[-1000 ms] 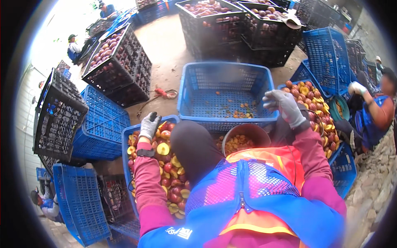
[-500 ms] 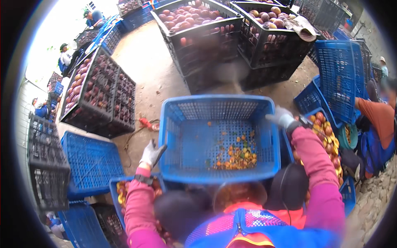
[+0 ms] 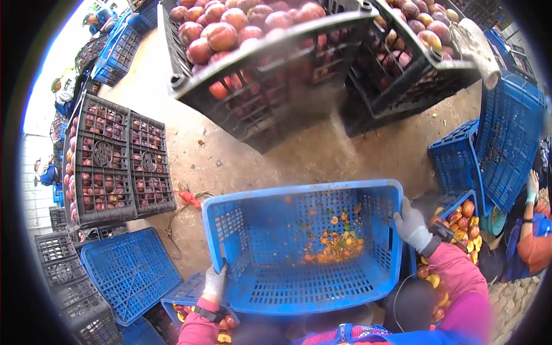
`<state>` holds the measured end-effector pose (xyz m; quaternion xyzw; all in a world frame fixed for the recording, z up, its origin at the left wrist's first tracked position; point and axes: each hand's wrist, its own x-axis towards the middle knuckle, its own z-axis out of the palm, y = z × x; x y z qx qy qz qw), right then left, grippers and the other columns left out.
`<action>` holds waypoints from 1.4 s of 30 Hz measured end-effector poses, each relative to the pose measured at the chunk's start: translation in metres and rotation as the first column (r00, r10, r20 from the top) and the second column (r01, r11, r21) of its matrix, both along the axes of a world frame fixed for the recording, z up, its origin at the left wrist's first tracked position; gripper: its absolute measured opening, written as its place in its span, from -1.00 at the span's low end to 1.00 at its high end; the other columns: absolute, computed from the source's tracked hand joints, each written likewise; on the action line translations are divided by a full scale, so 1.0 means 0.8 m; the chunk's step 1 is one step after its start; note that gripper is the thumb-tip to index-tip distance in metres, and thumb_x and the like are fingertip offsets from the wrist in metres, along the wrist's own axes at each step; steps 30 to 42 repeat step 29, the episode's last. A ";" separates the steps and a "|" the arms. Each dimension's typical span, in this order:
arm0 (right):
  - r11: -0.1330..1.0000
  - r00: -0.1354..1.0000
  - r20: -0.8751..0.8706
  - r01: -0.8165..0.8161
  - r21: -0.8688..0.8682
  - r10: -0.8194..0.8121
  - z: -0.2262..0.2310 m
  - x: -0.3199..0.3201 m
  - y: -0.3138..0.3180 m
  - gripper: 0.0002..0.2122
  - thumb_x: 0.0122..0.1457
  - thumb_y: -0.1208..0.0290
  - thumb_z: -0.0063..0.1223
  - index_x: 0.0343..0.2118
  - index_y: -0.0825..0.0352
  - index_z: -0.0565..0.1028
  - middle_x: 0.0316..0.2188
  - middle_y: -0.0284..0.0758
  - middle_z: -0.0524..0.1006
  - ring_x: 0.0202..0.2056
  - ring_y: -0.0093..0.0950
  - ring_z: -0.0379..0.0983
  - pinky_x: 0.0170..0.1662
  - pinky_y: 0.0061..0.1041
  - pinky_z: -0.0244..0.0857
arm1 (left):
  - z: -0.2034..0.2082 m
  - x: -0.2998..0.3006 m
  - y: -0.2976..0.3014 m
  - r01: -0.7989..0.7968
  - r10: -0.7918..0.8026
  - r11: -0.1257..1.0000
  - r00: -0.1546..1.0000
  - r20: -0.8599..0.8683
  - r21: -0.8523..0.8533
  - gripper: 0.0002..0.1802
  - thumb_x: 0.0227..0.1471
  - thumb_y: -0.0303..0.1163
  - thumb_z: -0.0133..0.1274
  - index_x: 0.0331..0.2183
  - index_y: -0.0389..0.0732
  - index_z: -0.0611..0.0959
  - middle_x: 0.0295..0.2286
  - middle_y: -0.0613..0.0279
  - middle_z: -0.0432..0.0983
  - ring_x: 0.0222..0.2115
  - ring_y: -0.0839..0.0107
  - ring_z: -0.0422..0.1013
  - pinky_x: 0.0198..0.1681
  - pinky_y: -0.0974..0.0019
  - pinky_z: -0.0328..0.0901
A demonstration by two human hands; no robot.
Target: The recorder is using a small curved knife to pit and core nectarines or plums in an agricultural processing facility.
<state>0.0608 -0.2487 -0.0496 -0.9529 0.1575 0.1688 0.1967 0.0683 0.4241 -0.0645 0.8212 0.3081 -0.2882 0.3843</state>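
Observation:
A blue plastic crate (image 3: pixel 310 189) is tilted in front of me, its open side toward me. Orange and yellow fruit scraps (image 3: pixel 339 247) with bits of green leaf lie inside it. My left hand (image 3: pixel 214 282), in a pale glove, is closed on its left side near the lower corner. At the right side my right hand (image 3: pixel 413 225), also gloved, grips the rim. Beside the right forearm, another crate holds red fruit and yellow cut pieces (image 3: pixel 464 225). More cut fruit (image 3: pixel 225 329) shows in a crate near my left wrist.
Black crates (image 3: pixel 276 86) heaped with red plum-like fruit stand ahead, others (image 3: pixel 118 167) at left. A cloth (image 3: pixel 480 54) drapes over one. Upturned blue crates (image 3: pixel 132 270) lie left; more (image 3: pixel 509 138) stack right. A co-worker's orange sleeve (image 3: pixel 532 247) is at right.
Both hands have gone from spread beside the crate to gripping its sides. The crate has tipped, showing more of its slotted near wall. My view has shifted and turned.

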 end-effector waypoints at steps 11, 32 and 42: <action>0.978 0.855 -0.491 0.086 -0.189 -0.170 0.092 0.036 0.023 -0.23 0.39 0.19 -0.08 0.51 0.51 -0.07 -0.10 0.11 0.68 -0.13 0.09 0.66 -0.02 0.01 0.49 | 0.035 0.010 0.005 0.310 -0.238 0.901 0.938 -0.253 0.303 -0.30 0.14 0.03 0.31 0.17 -0.21 0.62 -0.03 -0.19 0.67 0.00 -0.17 0.60 0.05 -0.07 0.47; 0.997 0.741 -0.671 0.054 0.050 -0.006 0.596 -0.325 0.010 -0.35 0.31 -0.16 -0.02 0.25 0.31 0.49 0.12 0.02 0.63 0.14 0.04 0.57 0.19 -0.03 0.43 | 0.601 -0.316 -0.049 0.675 -0.653 0.736 0.726 -0.214 0.042 -0.53 0.41 0.00 -0.15 0.15 0.04 0.61 0.03 -0.14 0.64 0.01 -0.15 0.58 0.10 -0.14 0.44; 0.997 0.741 -0.671 0.054 0.050 -0.006 0.596 -0.325 0.010 -0.35 0.31 -0.16 -0.02 0.25 0.31 0.49 0.12 0.02 0.63 0.14 0.04 0.57 0.19 -0.03 0.43 | 0.601 -0.316 -0.049 0.675 -0.653 0.736 0.726 -0.214 0.042 -0.53 0.41 0.00 -0.15 0.15 0.04 0.61 0.03 -0.14 0.64 0.01 -0.15 0.58 0.10 -0.14 0.44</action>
